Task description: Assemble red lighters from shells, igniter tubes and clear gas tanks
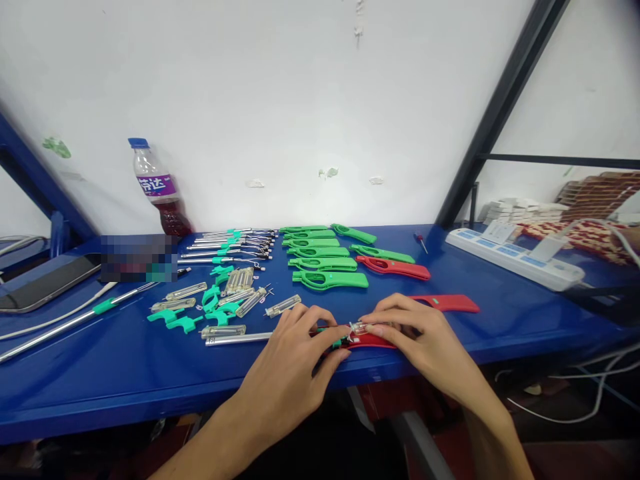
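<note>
Both hands busy over one red shell, small clear tank pinched in the right.
Left hand has the red shell gripped between thumb and fingers, right in front of it; right hand grasps the clear tank by thumb and fingertips, just over that shell. A metal rod pokes out left of the left hand. Beyond that hand, off to its left, it's loose tanks and teal triggers. Green shells line up past both hands, and a power strip sits beyond the right one, further right.
</note>
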The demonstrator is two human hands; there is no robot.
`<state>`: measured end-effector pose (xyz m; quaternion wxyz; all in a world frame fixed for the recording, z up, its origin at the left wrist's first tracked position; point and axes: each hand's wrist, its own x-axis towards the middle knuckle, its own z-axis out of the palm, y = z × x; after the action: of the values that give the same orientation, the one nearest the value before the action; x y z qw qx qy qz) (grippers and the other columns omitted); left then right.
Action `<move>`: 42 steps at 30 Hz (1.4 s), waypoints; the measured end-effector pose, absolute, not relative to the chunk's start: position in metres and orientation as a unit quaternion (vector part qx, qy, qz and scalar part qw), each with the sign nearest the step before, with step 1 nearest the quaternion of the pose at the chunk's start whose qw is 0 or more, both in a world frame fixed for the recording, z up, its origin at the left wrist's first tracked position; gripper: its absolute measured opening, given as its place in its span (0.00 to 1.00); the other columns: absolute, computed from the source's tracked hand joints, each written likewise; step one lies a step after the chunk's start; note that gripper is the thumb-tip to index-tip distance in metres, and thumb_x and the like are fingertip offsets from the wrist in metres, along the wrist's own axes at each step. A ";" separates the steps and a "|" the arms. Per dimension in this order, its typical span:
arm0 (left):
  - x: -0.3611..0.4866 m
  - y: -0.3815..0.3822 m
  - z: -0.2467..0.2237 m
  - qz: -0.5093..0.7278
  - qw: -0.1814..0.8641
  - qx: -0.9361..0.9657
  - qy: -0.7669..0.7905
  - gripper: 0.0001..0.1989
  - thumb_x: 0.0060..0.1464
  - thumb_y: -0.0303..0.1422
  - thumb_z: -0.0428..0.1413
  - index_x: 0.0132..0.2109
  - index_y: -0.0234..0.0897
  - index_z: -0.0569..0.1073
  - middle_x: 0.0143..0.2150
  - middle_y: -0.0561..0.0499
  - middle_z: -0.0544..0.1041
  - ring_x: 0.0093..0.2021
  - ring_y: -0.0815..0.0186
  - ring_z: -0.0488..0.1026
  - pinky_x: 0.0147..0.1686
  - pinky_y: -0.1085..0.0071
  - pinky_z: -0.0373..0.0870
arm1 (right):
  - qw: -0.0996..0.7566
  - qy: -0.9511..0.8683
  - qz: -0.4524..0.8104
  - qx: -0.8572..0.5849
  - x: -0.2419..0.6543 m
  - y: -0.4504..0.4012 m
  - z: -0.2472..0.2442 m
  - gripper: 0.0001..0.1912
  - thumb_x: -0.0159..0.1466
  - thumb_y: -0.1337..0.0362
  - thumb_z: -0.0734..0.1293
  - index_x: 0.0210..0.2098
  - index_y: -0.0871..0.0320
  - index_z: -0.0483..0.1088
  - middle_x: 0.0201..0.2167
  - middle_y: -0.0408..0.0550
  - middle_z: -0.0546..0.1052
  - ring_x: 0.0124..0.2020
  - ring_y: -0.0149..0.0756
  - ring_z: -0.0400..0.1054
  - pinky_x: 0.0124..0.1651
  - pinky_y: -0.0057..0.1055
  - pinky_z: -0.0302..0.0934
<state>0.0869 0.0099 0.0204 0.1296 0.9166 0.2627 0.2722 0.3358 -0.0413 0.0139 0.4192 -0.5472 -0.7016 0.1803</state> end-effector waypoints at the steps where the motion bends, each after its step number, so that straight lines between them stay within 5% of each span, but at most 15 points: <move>1: 0.087 0.010 0.020 0.272 0.129 0.917 0.262 0.13 0.73 0.33 0.53 0.60 0.46 0.76 0.53 0.48 0.75 0.50 0.56 0.69 0.58 0.46 0.67 | 0.419 -0.702 0.181 -0.546 0.336 -0.041 0.014 0.11 0.74 0.54 0.69 0.50 0.42 0.84 0.45 0.45 0.81 0.44 0.37 0.76 0.46 0.32 0.68; 18: 0.087 0.011 0.021 0.268 0.132 0.916 0.268 0.12 0.73 0.33 0.53 0.58 0.45 0.76 0.53 0.49 0.75 0.50 0.56 0.69 0.62 0.45 0.64 | 0.401 -0.714 0.183 -0.543 0.337 -0.041 0.015 0.12 0.75 0.55 0.68 0.52 0.39 0.83 0.46 0.43 0.79 0.43 0.34 0.74 0.46 0.31 0.65; 25: 0.087 0.010 0.018 0.273 0.133 0.915 0.266 0.12 0.73 0.33 0.54 0.59 0.46 0.77 0.53 0.49 0.75 0.51 0.56 0.69 0.60 0.48 0.65 | 0.399 -0.717 0.191 -0.539 0.339 -0.039 0.014 0.11 0.75 0.53 0.68 0.51 0.39 0.84 0.44 0.42 0.79 0.36 0.31 0.71 0.36 0.31 0.62; 42: 0.087 0.011 0.018 0.278 0.136 0.915 0.258 0.11 0.73 0.34 0.54 0.57 0.46 0.77 0.53 0.49 0.75 0.51 0.57 0.69 0.60 0.49 0.66 | 0.387 -0.719 0.198 -0.543 0.338 -0.043 0.018 0.14 0.76 0.52 0.66 0.50 0.44 0.84 0.41 0.44 0.78 0.34 0.30 0.68 0.33 0.31 0.58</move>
<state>0.0870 0.0109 0.0180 0.1362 0.9152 0.2579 0.2783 0.3375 -0.0425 0.0181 0.3868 -0.5426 -0.7187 0.1985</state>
